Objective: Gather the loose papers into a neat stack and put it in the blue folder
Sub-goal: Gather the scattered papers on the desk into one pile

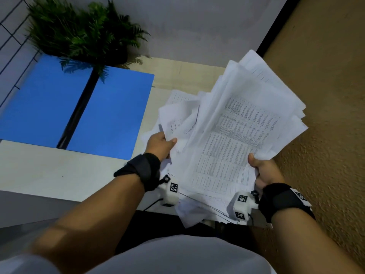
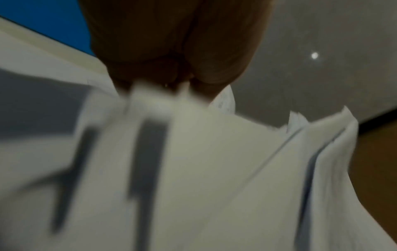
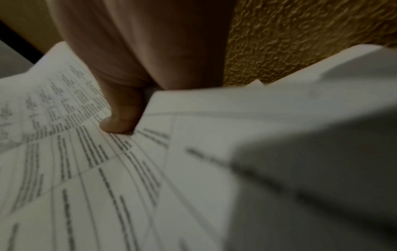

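A messy, fanned bundle of printed white papers (image 1: pixel 233 135) is lifted above the right end of the table. My left hand (image 1: pixel 162 144) pinches its left edge, thumb on top. My right hand (image 1: pixel 258 169) grips its lower right edge, thumb on the top sheet. The blue folder (image 1: pixel 59 107) lies open and flat on the table at the left, a dark spine down its middle. In the left wrist view the papers (image 2: pixel 193 169) are blurred under the palm (image 2: pixel 171 42). In the right wrist view my thumb (image 3: pixel 120 110) presses on a printed table sheet (image 3: pixel 75 161).
A potted fern (image 1: pixel 79 30) stands behind the folder, its fronds overhanging the folder's far edge. The pale table (image 1: pixel 49 171) runs to the front edge. A textured ochre wall (image 1: pixel 325 95) rises close on the right. A wire rack (image 1: pixel 9 26) is at far left.
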`<state>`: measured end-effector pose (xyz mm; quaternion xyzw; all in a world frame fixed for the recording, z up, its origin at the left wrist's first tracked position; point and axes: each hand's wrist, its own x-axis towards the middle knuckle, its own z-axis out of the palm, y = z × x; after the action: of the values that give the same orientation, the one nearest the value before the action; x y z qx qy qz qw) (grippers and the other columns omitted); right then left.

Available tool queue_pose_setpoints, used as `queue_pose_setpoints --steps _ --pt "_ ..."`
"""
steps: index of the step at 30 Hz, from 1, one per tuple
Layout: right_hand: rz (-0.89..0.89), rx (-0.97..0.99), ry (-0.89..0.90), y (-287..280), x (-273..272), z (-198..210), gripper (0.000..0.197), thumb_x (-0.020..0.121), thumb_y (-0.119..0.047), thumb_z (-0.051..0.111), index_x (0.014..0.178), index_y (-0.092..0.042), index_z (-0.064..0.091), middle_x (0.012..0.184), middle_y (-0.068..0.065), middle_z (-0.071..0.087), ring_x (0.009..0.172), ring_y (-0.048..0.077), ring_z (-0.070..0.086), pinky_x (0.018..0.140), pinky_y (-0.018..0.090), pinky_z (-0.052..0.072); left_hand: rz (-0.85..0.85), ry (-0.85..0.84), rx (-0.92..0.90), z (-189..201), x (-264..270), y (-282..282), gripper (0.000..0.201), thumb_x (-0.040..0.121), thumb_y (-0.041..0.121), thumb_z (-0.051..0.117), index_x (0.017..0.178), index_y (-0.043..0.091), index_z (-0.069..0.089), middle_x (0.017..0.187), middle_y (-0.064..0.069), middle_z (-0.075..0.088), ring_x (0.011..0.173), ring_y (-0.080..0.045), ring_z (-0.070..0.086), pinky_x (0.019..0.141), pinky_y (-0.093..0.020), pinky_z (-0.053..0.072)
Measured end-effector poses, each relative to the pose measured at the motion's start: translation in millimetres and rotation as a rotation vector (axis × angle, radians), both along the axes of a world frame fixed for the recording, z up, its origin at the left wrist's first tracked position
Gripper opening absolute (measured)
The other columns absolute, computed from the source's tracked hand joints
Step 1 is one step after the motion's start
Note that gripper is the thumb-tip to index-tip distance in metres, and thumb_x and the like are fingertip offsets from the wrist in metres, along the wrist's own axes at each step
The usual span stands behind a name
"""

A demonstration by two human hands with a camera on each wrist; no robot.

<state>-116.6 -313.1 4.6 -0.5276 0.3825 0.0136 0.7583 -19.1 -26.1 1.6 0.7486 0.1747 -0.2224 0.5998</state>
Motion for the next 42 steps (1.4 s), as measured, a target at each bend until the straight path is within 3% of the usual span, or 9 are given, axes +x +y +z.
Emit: queue_pose_setpoints --steps 7,10,12,16,19,23,27,32,42 --pt "0.047 0.043 -0.009 -16 -2 14 0.036 0.095 0.0 0.051 0.128 -0.012 0.061 0.117 0.008 0.071 0.106 0.024 0.069 0.089 0.045 0.056 0.072 -0.054 0.12 -3 26 47 0.016 0.096 0.016 0.055 0.107 0.012 0.067 0.108 -0.008 0.07 0.096 -0.027 0.066 0.093 -0.039 0.051" --pt "0.1 0.031 0.014 -23 -1 18 0.034 0.095 0.003 0.048 0.124 -0.008 0.062 0.108 0.007 0.075 0.095 0.02 0.073 0.078 0.038 0.061 -0.095 -0.024 0.272 -2 36 51 0.016 0.099 0.013 0.049 0.083 0.01 0.051 0.082 -0.005 0.054 0.077 -0.022 0.053 0.072 -0.029 0.041" --pt "0.134 -0.03 0.048 -22 4 18 0.03 0.095 0.004 0.049 0.119 -0.006 0.063 0.104 0.006 0.075 0.09 0.017 0.073 0.073 0.031 0.062 -0.166 -0.034 0.341 7 39 45 0.008 0.1 0.007 0.046 0.102 0.01 0.052 0.098 -0.005 0.052 0.093 -0.021 0.051 0.077 -0.026 0.035" --pt "0.226 -0.276 0.137 -11 22 4 0.035 0.093 0.004 0.056 0.127 -0.001 0.058 0.111 0.009 0.069 0.098 0.019 0.068 0.091 0.033 0.055 -0.146 -0.082 0.192 6 33 35 0.073 0.096 -0.008 0.037 0.153 0.035 0.022 0.155 -0.011 0.038 0.137 -0.033 0.043 0.09 -0.027 0.041" --pt "0.342 -0.415 0.217 1 39 -12 0.043 0.091 -0.005 0.061 0.133 -0.004 0.055 0.128 0.015 0.062 0.117 0.034 0.059 0.106 0.05 0.044 -0.142 -0.067 0.213 6 26 24 0.036 0.106 0.028 0.034 0.138 0.026 0.049 0.143 -0.011 0.051 0.131 -0.033 0.047 0.101 -0.038 0.04" --pt "0.38 -0.435 0.252 27 51 -20 0.038 0.093 -0.007 0.06 0.13 -0.005 0.056 0.123 0.013 0.064 0.113 0.032 0.06 0.104 0.045 0.045 -0.223 0.153 0.159 -4 14 13 0.067 0.093 0.071 0.023 0.086 0.013 0.057 0.086 -0.015 0.058 0.079 -0.03 0.056 0.084 -0.04 0.047" --pt "0.312 -0.499 0.203 49 53 -21 0.01 0.094 -0.01 0.06 0.104 -0.011 0.059 0.1 0.01 0.063 0.093 0.027 0.06 0.08 0.032 0.051 -0.098 0.181 0.219 -30 4 13 0.061 0.102 0.049 0.032 0.138 0.0 0.044 0.137 -0.033 0.051 0.121 -0.048 0.054 0.1 -0.052 0.044" --pt "0.166 -0.505 0.145 48 47 -29 0.028 0.097 -0.01 0.056 0.124 -0.005 0.057 0.116 0.008 0.063 0.104 0.023 0.059 0.091 0.031 0.045 0.024 0.146 0.136 -46 -5 20 0.031 0.1 0.03 0.047 0.075 0.014 0.041 0.065 -0.015 0.04 0.062 -0.032 0.041 0.068 -0.042 0.036" --pt "0.048 -0.324 0.093 10 27 -37 0.039 0.1 -0.006 0.049 0.139 -0.011 0.046 0.125 0.005 0.057 0.116 0.023 0.053 0.103 0.034 0.036 0.162 0.095 -0.037 -49 -29 32 0.04 0.084 0.019 0.069 0.063 0.02 0.034 0.059 0.003 0.026 0.053 -0.02 0.02 0.054 -0.03 0.02"
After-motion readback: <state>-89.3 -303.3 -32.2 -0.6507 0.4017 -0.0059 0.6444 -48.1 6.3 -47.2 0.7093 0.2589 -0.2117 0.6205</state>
